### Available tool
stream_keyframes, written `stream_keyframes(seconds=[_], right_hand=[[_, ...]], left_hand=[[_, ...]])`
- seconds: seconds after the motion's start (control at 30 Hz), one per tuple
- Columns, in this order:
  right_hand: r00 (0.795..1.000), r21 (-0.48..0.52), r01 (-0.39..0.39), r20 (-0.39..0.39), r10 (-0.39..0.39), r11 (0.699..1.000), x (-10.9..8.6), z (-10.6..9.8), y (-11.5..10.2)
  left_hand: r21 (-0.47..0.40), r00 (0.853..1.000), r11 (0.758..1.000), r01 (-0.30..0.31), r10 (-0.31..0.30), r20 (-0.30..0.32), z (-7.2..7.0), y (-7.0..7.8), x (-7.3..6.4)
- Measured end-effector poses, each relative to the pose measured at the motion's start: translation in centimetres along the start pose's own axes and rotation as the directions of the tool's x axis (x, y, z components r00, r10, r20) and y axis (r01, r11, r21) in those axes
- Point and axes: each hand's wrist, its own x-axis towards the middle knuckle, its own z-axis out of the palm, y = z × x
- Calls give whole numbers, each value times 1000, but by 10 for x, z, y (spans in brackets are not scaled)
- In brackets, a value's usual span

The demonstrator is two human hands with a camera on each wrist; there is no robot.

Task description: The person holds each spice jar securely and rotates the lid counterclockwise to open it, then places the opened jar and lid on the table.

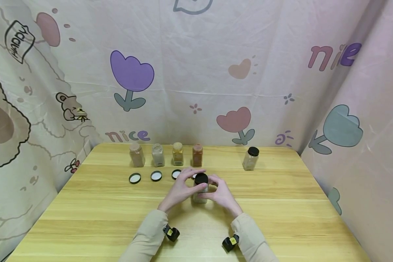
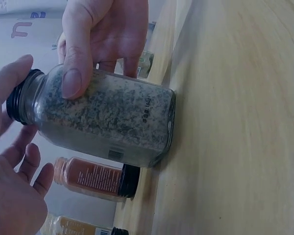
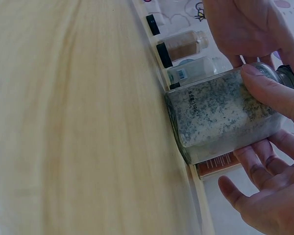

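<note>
A square glass jar point(image 1: 200, 198) of pale, grey-green flecked seasoning stands upright on the wooden table between both hands. Its black lid point(image 1: 201, 178) is on the neck. My left hand point(image 1: 181, 188) grips this lid from the left, thumb in front and fingers behind. From the right, my right hand point(image 1: 223, 193) holds the glass body, its thumb point(image 3: 269, 90) pressed on the near face. The left wrist view shows the jar's flecked contents point(image 2: 108, 107) close up, with the left hand point(image 2: 14, 186) around the lid end.
Behind stand several lidless jars: pinkish point(image 1: 137, 157), white point(image 1: 158, 157), yellow point(image 1: 178, 156) and red-orange point(image 1: 197, 157). Black lids point(image 1: 135, 178) lie upturned before them, one partly hidden by the hands. A black-capped jar point(image 1: 250, 161) stands at the back right. A printed curtain point(image 1: 196, 80) hangs behind the table.
</note>
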Motion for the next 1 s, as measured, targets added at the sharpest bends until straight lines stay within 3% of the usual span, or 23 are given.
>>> stream_keyframes(seconds=[0.13, 0.4, 0.6, 0.77, 1.0], right_hand=[[1000, -4, -7, -3, 7, 1000, 0, 0, 0], [1000, -8, -17, 1, 17, 1000, 0, 0, -1], [1000, 1, 3, 5, -3, 1000, 0, 0, 0], [1000, -8, 12, 2, -12, 1000, 0, 0, 1], [1000, -7, -20, -5, 20, 1000, 0, 1, 0]], left_hand=[[5, 1000, 1000, -4, 4, -4, 1, -1, 1], [-65, 996, 996, 53, -48, 78, -5, -1, -2], [-80, 997, 994, 74, -72, 27, -3, -2, -2], [-61, 999, 997, 48, -48, 9, 1, -2, 0], [-79, 996, 996, 35, -29, 81, -5, 0, -2]])
